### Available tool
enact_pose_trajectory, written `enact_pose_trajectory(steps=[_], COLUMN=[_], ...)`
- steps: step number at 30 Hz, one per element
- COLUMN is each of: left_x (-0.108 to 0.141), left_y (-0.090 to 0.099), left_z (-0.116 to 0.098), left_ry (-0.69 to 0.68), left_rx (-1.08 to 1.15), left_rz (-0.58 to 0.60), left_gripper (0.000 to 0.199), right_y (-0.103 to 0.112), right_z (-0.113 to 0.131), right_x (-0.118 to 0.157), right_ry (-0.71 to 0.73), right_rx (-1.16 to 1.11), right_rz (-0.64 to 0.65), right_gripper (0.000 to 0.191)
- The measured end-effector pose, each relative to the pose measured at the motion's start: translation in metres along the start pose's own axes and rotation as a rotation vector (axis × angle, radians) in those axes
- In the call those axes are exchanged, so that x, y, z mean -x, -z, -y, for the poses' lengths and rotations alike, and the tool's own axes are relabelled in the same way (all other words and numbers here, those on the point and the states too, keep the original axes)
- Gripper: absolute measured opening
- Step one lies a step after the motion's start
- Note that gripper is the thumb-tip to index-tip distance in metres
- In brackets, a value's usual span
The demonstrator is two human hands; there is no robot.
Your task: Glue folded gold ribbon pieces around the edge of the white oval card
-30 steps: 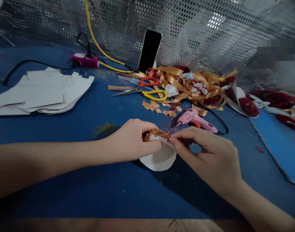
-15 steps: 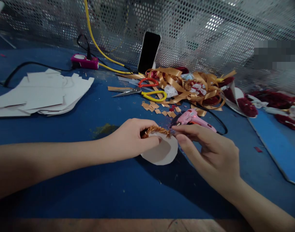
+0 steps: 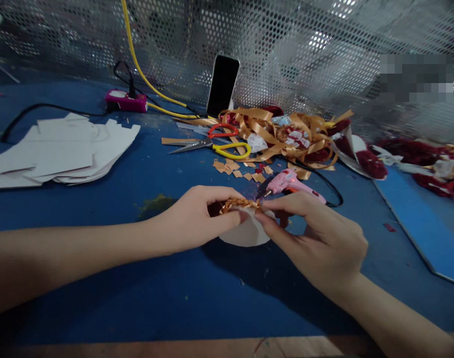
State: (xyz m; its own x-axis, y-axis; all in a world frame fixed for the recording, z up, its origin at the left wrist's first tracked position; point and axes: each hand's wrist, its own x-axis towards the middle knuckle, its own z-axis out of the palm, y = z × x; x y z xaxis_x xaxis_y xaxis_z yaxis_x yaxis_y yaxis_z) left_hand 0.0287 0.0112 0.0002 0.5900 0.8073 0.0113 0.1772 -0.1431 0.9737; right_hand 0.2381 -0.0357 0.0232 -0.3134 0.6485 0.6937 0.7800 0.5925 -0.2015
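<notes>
Fingers first: we have the left hand (image 3: 200, 216) closed over the white disc (image 3: 245, 238), thumb on its near face, the other fingers tucked behind and mostly hidden. Right hand (image 3: 326, 236), at three o'clock of the disc: thumb and index drawn nearly together on the end of the brown trim (image 3: 241, 203), pinching it, we think; exact contact too small to make out. Disc sits between both hands, tilted, trim running along its twelve o'clock edge. Step in hand, by our read: seating trim on that rim. Next move calls for a steady left hold and light right-hand pressure at the trim's end, minding hot glue if any is there. Outward: pink glue gun (image 3: 296, 186) lies just past the right fingertips, between one and two o'clock, within easy reach; cut ribbon squares (image 3: 227, 167) at twelve; scissors (image 3: 211, 143), blades spread, at eleven; tangled ribbon pile (image 3: 264, 119) at one. Well apart at ten on the blue table (image 3: 156, 298), we log stacked white sheets (image 3: 63, 149).
</notes>
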Motion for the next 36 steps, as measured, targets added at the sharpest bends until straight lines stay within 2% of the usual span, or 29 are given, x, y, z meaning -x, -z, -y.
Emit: enact_pose_trajectory(steps=[6, 11, 16, 19, 22, 27, 31, 36], left_x=[0.001, 0.001, 0.0, -0.001, -0.002, 0.0, 0.0, -0.001], left_y=[-0.001, -0.001, -0.001, 0.0, 0.001, 0.001, 0.001, 0.0], left_z=[-0.002, -0.002, -0.002, -0.002, -0.001, 0.003, 0.002, -0.006], left_ry=[-0.012, -0.019, -0.005, 0.018, 0.008, 0.003, -0.002, 0.012], left_rx=[-0.009, -0.009, 0.021, 0.024, 0.027, 0.034, 0.025, -0.022], left_rz=[0.023, 0.027, 0.03, -0.007, -0.044, 0.023, 0.024, 0.007], left_gripper=[0.017, 0.016, 0.015, 0.014, 0.013, 0.017, 0.016, 0.013], right_y=[0.0, -0.001, 0.002, 0.006, 0.009, 0.009, 0.005, 0.001], right_z=[-0.002, -0.006, -0.004, -0.004, -0.006, -0.006, -0.006, -0.01], right_x=[0.0, 0.004, 0.004, 0.003, 0.002, -0.001, -0.003, -0.003], right_ry=[0.02, -0.008, -0.038, -0.104, -0.188, -0.359, -0.548, -0.658], right_rx=[0.002, -0.051, -0.034, -0.062, -0.163, -0.44, -0.594, -0.762], right_rz=[0.009, -0.015, 0.026, 0.057, 0.125, 0.295, 0.297, 0.257], right_gripper=[0.012, 0.028, 0.016, 0.011, 0.019, 0.022, 0.016, 0.014])
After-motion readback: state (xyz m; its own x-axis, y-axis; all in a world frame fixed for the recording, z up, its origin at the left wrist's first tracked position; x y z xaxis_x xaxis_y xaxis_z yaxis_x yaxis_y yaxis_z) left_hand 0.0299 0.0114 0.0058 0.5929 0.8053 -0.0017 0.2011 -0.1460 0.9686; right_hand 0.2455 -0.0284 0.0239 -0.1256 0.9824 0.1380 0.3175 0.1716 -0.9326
